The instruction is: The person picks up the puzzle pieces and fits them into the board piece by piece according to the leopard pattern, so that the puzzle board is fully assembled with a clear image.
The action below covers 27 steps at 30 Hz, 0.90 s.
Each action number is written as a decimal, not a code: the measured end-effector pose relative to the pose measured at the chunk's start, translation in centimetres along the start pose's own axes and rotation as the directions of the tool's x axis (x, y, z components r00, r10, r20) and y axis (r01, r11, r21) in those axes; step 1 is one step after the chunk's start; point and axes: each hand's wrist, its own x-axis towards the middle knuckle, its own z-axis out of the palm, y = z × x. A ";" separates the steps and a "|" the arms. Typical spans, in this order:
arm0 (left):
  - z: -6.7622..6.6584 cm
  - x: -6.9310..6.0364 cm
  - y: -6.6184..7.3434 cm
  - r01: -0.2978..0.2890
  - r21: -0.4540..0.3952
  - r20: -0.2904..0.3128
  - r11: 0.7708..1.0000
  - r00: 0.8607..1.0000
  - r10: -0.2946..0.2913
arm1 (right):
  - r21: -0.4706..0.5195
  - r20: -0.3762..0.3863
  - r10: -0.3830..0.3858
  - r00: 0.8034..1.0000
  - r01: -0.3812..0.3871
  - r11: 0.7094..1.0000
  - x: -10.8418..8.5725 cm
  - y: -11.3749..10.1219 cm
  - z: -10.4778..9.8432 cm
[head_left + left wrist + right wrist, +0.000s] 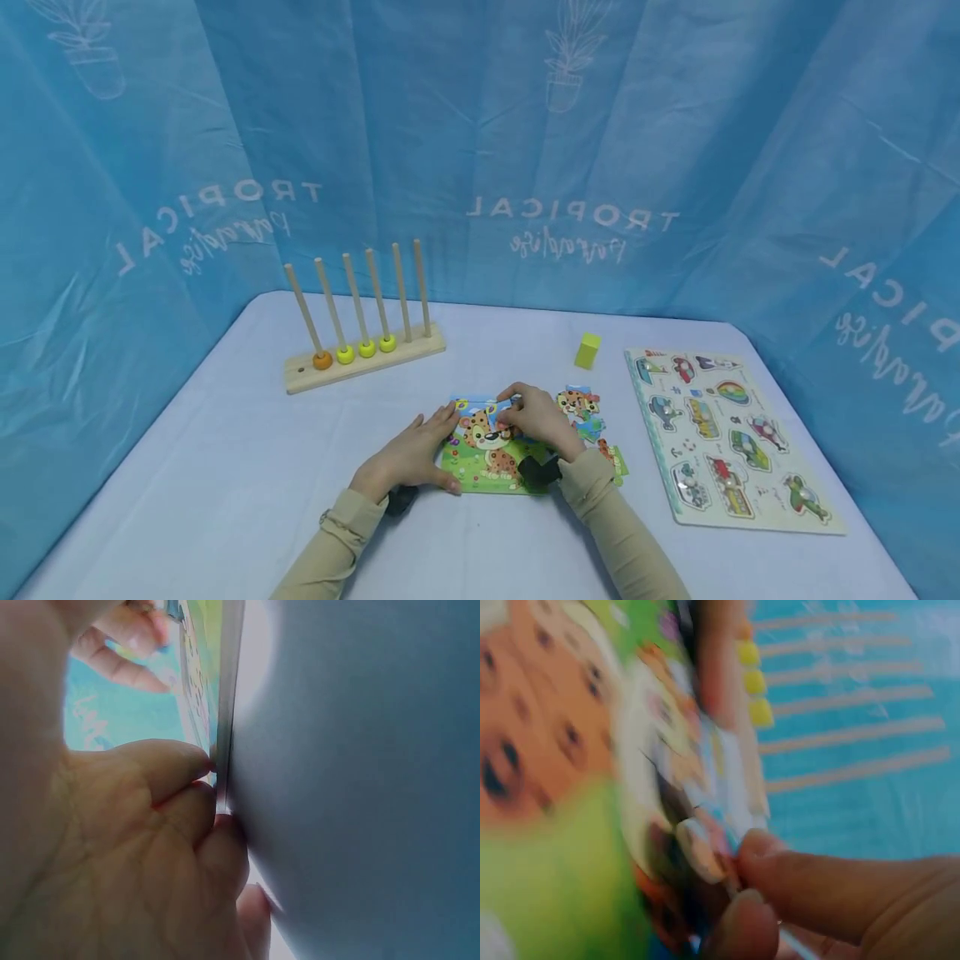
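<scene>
A leopard picture puzzle lies flat on the white table, its picture a spotted cub on green grass. My left hand rests along the puzzle's left side, fingers at the upper corner and thumb at the lower one. In the left wrist view its fingertips touch the board's edge. Over the upper right of the picture, my right hand pinches a puzzle piece between thumb and finger. The right hand partly hides that area. Loose puzzle pieces lie just to the right of it.
A wooden peg rack with orange and yellow beads stands at the back left. A yellow block sits behind the loose pieces. On the right lies a vehicle puzzle board. Blue curtain surrounds the table's back and sides.
</scene>
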 end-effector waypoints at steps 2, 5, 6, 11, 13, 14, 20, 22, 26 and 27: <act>0.0 0.1 0.1 0.001 -0.001 0.001 1.000 1.000 -0.001 | -0.018 0.004 0.016 1.000 -0.016 1.000 -0.1 -0.4 0.7; 0.0 0.1 0.1 -0.002 -0.003 0.003 1.000 1.000 0.002 | -0.038 -0.024 0.031 0.999 -0.032 0.999 -0.2 -0.9 1.6; 0.0 0.1 0.2 -0.003 -0.005 0.003 1.000 1.000 0.003 | -0.048 -0.038 0.037 0.999 -0.039 0.998 -0.2 -1.0 1.8; 0.0 0.1 0.1 -0.003 0.005 -0.006 1.000 1.000 0.003 | -0.138 -0.125 0.021 0.992 -0.038 0.990 0.3 -1.8 3.0; 0.0 0.1 0.0 -0.005 0.006 -0.010 1.000 1.000 0.005 | -0.141 -0.159 0.014 0.987 -0.037 0.989 0.5 -2.2 3.5; 0.0 0.2 0.0 -0.005 0.006 -0.009 1.000 1.000 0.005 | -0.147 -0.178 0.009 0.984 -0.036 0.988 0.7 -2.4 3.8; 0.0 0.2 0.0 -0.016 0.006 0.006 1.000 1.000 0.016 | -0.109 -0.245 -0.011 0.969 -0.016 0.994 1.6 -3.0 5.3; 0.0 0.2 0.1 -0.021 0.004 0.007 1.000 1.000 0.021 | -0.080 -0.252 -0.009 0.968 -0.012 0.997 1.9 -3.1 5.6; 0.0 0.0 0.2 -0.017 -0.007 0.006 1.000 1.000 0.017 | 0.021 -0.217 -0.018 0.976 0.024 0.999 2.1 -2.7 5.5; 0.0 0.0 0.3 -0.020 -0.015 0.009 1.000 1.000 0.020 | 0.059 -0.190 -0.017 0.982 0.028 0.998 2.0 -2.4 5.2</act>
